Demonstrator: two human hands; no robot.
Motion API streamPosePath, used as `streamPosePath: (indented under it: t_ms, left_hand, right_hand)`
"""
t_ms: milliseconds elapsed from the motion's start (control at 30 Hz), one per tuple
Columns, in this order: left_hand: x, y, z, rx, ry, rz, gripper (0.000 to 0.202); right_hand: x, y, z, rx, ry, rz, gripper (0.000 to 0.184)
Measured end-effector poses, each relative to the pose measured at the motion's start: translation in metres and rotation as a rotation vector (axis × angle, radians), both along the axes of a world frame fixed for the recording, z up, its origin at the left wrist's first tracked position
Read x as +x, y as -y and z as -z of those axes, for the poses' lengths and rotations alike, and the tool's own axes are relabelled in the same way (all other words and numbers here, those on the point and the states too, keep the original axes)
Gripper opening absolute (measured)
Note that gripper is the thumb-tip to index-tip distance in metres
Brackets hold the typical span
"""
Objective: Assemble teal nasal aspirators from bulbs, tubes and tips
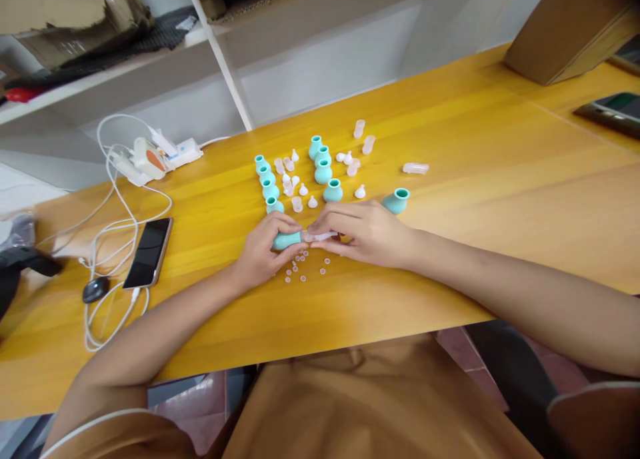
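My left hand (265, 249) is closed around a teal rubber bulb (287, 240) lying on its side just above the yellow table (450, 146). My right hand (367, 232) pinches a clear plastic tip (323, 236) that meets the bulb's mouth. Under my hands lie several tiny clear rings (300, 270). Beyond my fingers stand several more teal bulbs (323, 172), with one lying apart (397, 201), among several clear tips and caps (291, 186).
A black phone (149, 251) lies at the left beside a small black object (95, 289) and white cables (107, 226) running to a power strip (155, 156). A cardboard box (570, 29) and a tablet (613, 111) sit at the far right. White shelving rises behind.
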State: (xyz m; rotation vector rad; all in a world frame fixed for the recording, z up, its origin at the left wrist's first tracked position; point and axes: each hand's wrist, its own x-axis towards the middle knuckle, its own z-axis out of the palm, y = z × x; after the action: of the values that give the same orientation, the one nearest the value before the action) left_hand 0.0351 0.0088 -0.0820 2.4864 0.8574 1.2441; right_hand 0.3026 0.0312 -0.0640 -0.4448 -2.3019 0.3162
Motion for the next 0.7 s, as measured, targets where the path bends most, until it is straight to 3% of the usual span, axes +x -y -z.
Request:
streamPosePath:
  t_ms: [133,300,467,567,700]
  left_hand:
    - [0.002,0.001,-0.004,0.034,0.032,-0.061,0.030]
    - [0.001,0.002,-0.007,0.107,-0.010,-0.146,0.035]
    - [0.000,0.002,-0.004,0.006,0.036,-0.043,0.048]
    - [0.000,0.002,-0.002,-0.077,0.102,0.023,0.047]
    - [-0.001,0.003,-0.001,-0.104,0.115,0.046,0.037]
  right_hand:
    - [0.004,0.000,-0.010,-0.101,0.038,0.089,0.039]
    - [0.003,-0.002,-0.014,-0.055,0.016,0.070,0.047]
    - [0.000,0.005,-0.023,0.018,-0.061,0.189,0.046]
    - [0.009,0.006,-0.051,0.094,-0.115,0.359,0.048]
    - [0.036,-0.008,-0.112,0.290,0.023,0.460,0.054]
